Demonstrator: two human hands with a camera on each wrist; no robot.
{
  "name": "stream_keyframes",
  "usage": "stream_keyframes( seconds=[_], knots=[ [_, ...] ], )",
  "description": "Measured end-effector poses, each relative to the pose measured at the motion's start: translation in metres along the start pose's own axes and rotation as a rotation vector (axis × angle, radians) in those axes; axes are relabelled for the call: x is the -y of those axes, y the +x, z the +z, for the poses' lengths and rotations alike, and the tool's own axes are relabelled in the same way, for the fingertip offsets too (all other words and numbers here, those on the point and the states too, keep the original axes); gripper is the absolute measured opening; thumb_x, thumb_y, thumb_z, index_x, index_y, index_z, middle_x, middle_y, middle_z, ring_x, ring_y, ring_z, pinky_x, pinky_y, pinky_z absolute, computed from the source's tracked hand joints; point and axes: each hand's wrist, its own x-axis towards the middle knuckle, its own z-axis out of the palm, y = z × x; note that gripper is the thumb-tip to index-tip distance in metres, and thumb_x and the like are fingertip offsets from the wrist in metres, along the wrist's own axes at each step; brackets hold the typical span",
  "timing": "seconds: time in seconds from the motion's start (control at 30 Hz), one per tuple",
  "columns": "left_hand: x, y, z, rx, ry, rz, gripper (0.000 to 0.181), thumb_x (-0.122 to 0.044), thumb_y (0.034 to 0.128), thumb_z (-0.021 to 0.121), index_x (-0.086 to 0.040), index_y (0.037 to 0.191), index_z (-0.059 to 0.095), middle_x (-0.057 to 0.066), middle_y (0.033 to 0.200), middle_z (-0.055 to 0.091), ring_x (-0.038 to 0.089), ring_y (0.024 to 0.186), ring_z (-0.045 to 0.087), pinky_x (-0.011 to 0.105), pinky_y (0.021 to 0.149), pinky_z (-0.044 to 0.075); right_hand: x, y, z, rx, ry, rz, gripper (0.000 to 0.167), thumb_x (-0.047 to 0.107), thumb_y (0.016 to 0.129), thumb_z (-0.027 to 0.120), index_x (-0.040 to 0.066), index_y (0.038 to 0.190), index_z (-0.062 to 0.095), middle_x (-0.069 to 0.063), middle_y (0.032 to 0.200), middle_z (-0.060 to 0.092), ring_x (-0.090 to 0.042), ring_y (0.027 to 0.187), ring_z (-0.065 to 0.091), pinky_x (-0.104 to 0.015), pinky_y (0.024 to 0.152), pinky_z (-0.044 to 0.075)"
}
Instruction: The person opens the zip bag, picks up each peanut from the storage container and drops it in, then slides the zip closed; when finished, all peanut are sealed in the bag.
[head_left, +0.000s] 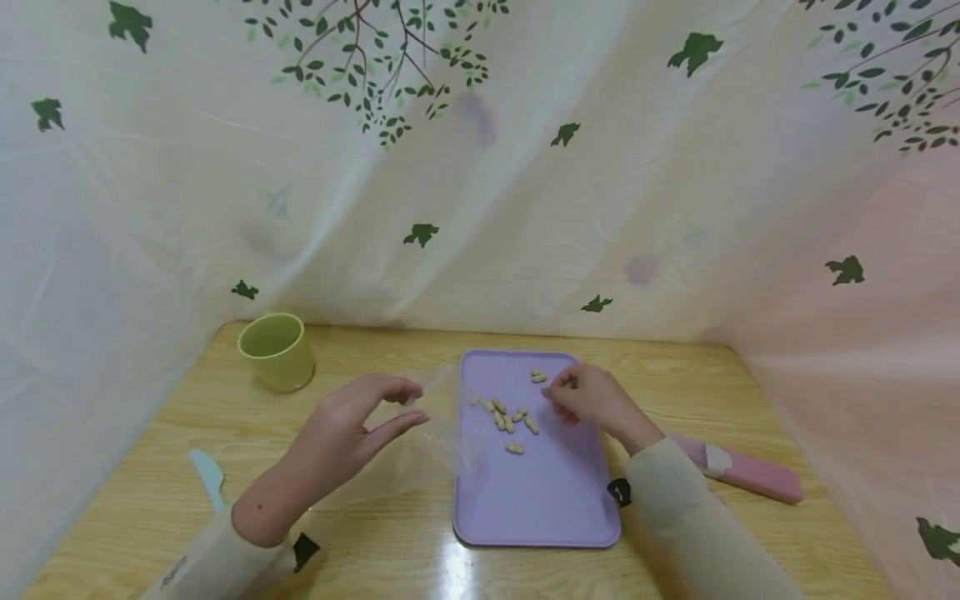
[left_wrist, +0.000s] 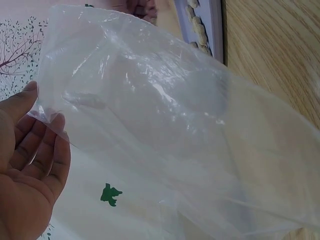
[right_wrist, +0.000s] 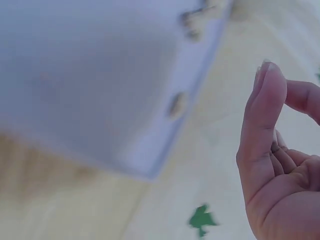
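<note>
My left hand [head_left: 337, 429] pinches the edge of a clear plastic bag [head_left: 420, 458] left of the purple tray [head_left: 540, 508]. In the left wrist view the bag [left_wrist: 150, 110] spreads out from the thumb and fingers of that hand [left_wrist: 35, 165]. Several peanuts [head_left: 508, 423] lie on the tray, mostly in its middle. Over the tray's right side is my right hand [head_left: 600, 404], thumb and index finger brought together. The right wrist view shows that hand [right_wrist: 280, 150] with its other fingers curled and nothing visible in the pinch; the tray [right_wrist: 100, 90] is blurred there.
A green cup [head_left: 279, 358] stands at the table's back left. A light blue utensil [head_left: 208, 475] lies at the left, partly behind my left forearm. To the right, a pink object with a pale band [head_left: 750, 473] lies beside my right sleeve. A patterned curtain [head_left: 510, 250] hangs behind the table.
</note>
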Motion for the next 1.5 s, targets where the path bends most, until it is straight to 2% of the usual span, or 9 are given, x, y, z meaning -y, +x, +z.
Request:
stream_keyframes(
  seconds=[0.17, 0.33, 0.5, 0.67, 0.87, 1.1, 1.3, 1.5],
  knots=[
    [-0.002, -0.001, -0.001, 0.026, -0.003, -0.026, 0.037, -0.043, 0.1032, 0.069, -0.011, 0.120, 0.073, -0.001, 0.109, 0.079, 0.014, 0.099, 0.076, 0.023, 0.089, 0.060, 0.029, -0.018, 0.000, 0.013, 0.107, -0.059, 0.027, 0.028, 0.105, 0.070, 0.002, 0.113, 0.070, -0.012, 0.091, 0.077, -0.020, 0.074, 0.075, -0.042, 0.075, 0.066],
    [-0.003, 0.000, -0.001, 0.004, 0.000, 0.001, 0.032, -0.039, 0.1034, 0.071, -0.011, 0.119, 0.073, -0.001, 0.107, 0.079, 0.014, 0.096, 0.076, 0.025, 0.085, 0.061, 0.057, -0.038, 0.005, 0.093, 0.196, -0.154, 0.026, 0.021, 0.105, 0.068, -0.002, 0.118, 0.070, -0.015, 0.095, 0.079, -0.024, 0.075, 0.076, -0.038, 0.071, 0.066],
    [-0.004, 0.000, -0.001, 0.001, 0.001, 0.005, 0.030, -0.036, 0.1029, 0.072, -0.011, 0.120, 0.073, -0.001, 0.108, 0.079, 0.014, 0.097, 0.076, 0.026, 0.086, 0.061, 0.076, -0.052, 0.011, 0.186, 0.220, -0.235, 0.025, 0.021, 0.107, 0.067, -0.001, 0.119, 0.070, -0.021, 0.099, 0.079, -0.023, 0.073, 0.075, -0.039, 0.070, 0.066],
    [-0.005, 0.001, -0.003, 0.023, 0.004, -0.014, 0.031, -0.034, 0.1008, 0.076, -0.011, 0.120, 0.073, -0.001, 0.109, 0.079, 0.014, 0.099, 0.076, 0.027, 0.087, 0.061, 0.086, -0.060, 0.019, 0.228, 0.213, -0.265, 0.028, 0.026, 0.106, 0.069, 0.001, 0.120, 0.070, -0.014, 0.098, 0.081, -0.027, 0.072, 0.074, -0.035, 0.065, 0.063],
    [-0.005, 0.001, -0.003, 0.012, 0.002, 0.010, 0.030, -0.033, 0.1012, 0.075, -0.010, 0.120, 0.073, 0.000, 0.108, 0.079, 0.015, 0.098, 0.076, 0.027, 0.086, 0.061, 0.090, -0.060, 0.029, 0.234, 0.158, -0.290, 0.022, 0.029, 0.105, 0.069, 0.009, 0.115, 0.073, -0.003, 0.091, 0.080, -0.020, 0.067, 0.073, -0.033, 0.059, 0.059],
    [-0.005, 0.001, -0.003, 0.006, 0.001, 0.016, 0.031, -0.038, 0.1047, 0.069, -0.011, 0.118, 0.074, 0.000, 0.108, 0.079, 0.014, 0.098, 0.076, 0.026, 0.085, 0.061, 0.088, -0.059, 0.030, 0.231, 0.119, -0.274, 0.018, 0.029, 0.106, 0.068, 0.015, 0.116, 0.072, 0.002, 0.091, 0.080, -0.021, 0.069, 0.073, -0.033, 0.059, 0.058],
    [-0.005, 0.000, -0.003, 0.018, 0.004, 0.008, 0.032, -0.038, 0.1034, 0.072, -0.010, 0.118, 0.073, 0.000, 0.109, 0.079, 0.015, 0.099, 0.077, 0.027, 0.084, 0.062, 0.085, -0.060, 0.020, 0.218, 0.162, -0.257, 0.018, 0.027, 0.107, 0.066, 0.013, 0.115, 0.072, -0.005, 0.094, 0.080, -0.026, 0.072, 0.074, -0.033, 0.060, 0.058],
    [-0.005, 0.000, -0.002, 0.018, -0.001, 0.008, 0.032, -0.038, 0.1041, 0.071, -0.010, 0.119, 0.073, 0.000, 0.108, 0.079, 0.015, 0.098, 0.076, 0.025, 0.081, 0.062, 0.075, -0.046, -0.007, 0.158, 0.226, -0.198, 0.026, 0.028, 0.110, 0.061, 0.006, 0.122, 0.070, -0.015, 0.102, 0.077, -0.023, 0.074, 0.071, -0.033, 0.061, 0.057]
  ],
)
